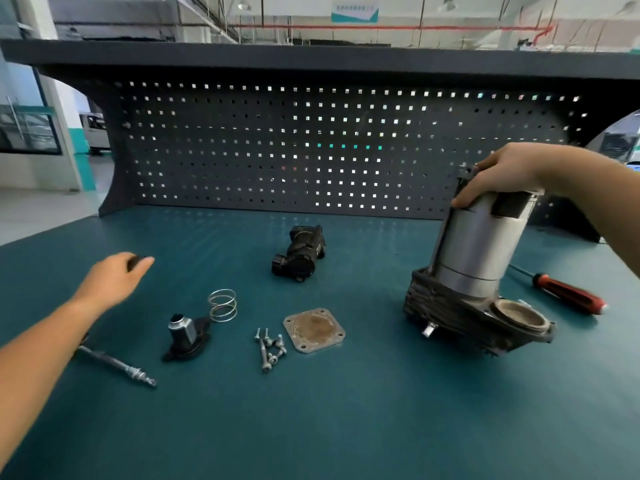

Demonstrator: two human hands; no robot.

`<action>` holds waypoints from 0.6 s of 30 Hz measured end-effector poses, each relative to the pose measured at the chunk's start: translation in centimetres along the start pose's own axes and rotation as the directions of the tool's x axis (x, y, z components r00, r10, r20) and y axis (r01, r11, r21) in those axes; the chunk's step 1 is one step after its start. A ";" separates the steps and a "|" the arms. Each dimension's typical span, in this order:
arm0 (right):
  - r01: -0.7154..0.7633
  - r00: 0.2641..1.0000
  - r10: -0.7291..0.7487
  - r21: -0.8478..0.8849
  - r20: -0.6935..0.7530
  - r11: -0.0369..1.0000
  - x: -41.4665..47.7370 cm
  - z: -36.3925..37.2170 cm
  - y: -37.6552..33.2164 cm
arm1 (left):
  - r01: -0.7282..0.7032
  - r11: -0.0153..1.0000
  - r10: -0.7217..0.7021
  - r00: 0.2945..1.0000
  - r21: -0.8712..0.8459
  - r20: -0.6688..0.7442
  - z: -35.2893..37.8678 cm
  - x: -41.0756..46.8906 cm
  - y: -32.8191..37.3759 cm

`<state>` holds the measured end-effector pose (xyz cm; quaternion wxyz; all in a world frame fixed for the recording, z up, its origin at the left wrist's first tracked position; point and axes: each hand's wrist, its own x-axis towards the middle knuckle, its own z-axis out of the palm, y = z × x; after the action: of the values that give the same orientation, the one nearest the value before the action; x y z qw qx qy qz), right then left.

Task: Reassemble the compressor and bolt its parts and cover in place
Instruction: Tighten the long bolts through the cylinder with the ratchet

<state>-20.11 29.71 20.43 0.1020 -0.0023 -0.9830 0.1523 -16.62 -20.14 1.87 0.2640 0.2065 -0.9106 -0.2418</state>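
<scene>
The compressor body (478, 251), a silver cylinder on a dark finned base with an open round port, stands tilted at the right. My right hand (498, 178) grips its top end. My left hand (116, 277) hovers over the left of the bench, its fingers closed around a small dark part (135, 262). Between them lie a square cover plate (314, 330), a pile of several bolts (272, 346), a wire spring (222, 304), a black valve housing (300, 254) and a silver solenoid on a black flange (187, 336).
A red-handled screwdriver (568, 294) lies right of the compressor. A metal shaft tool (117, 365) lies under my left forearm. The teal bench top (346, 417) is backed by a dark pegboard (311, 147).
</scene>
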 end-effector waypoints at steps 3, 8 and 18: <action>-0.029 0.999 0.028 -0.049 -0.017 0.998 0.2 0.1 -0.3 | 0.022 1.000 -0.022 1.000 0.017 0.001 0.8 1.0 1.1; -0.041 0.999 0.041 -0.109 -0.007 0.993 0.9 0.4 -0.1 | 0.039 0.991 -0.056 0.989 0.125 0.140 2.4 1.3 1.7; -0.026 0.999 0.022 -0.107 -0.039 0.994 1.1 0.8 -0.3 | -0.447 0.852 0.460 0.888 -0.272 -0.018 2.1 -7.0 19.7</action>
<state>-21.36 29.25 19.98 0.1184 -0.0224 -0.9877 0.1001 -17.27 -0.23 8.44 0.3173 -0.0577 -0.8982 -0.2988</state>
